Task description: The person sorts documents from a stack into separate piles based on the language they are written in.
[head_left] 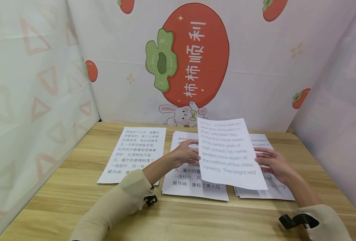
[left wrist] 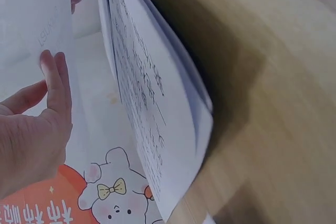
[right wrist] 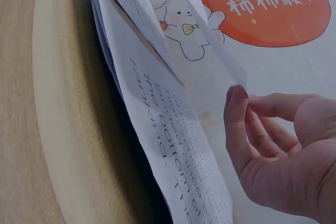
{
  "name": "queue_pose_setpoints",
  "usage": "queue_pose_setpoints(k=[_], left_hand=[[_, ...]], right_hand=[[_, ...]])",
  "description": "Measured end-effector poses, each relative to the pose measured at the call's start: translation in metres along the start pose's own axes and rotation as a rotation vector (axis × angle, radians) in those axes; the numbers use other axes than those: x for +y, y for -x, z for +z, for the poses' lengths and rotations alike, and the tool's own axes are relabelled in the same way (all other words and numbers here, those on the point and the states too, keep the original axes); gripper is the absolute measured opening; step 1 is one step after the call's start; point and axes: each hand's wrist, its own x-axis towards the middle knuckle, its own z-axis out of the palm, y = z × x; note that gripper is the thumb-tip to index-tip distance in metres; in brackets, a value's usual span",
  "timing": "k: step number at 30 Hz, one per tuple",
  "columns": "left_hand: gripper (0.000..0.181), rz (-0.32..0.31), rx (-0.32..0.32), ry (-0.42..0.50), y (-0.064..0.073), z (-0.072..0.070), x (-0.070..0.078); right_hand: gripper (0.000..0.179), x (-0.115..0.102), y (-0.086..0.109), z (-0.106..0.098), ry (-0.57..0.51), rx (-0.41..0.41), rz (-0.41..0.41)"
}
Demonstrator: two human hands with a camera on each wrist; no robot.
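White sheet (head_left: 230, 154) | right hand (head_left: 276, 164): fingers pinching edge | left hand (head_left: 183, 154): fingers straight, touching

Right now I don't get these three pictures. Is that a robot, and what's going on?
No robot here! These are a person's own left hand and right hand. The big picture comes from a camera worn on the head, looking forward and down. The two smaller ones come from cameras worn on the wrists, one each, so things look tipped sideways. On the wooden table lie papers: Chinese writing on the left one and the middle pile, English on the right pile. A sheet with English printing is held above them: the left hand touches one side, and the right hand grips the other.
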Motion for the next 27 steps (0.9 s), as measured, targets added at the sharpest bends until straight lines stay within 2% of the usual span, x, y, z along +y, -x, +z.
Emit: queue_pose_setpoints(k=[13,27], left_hand=[[0.078,-0.042,-0.016,0.045,-0.015,0.024,-0.008],[0.081,-0.06,-0.005,0.062,-0.025,0.049,-0.013]], right_hand=[[0.039,0.004,0.013,-0.018,-0.019,0.033,0.015],[0.04,0.008,0.012,-0.035,0.0,0.042,0.022]])
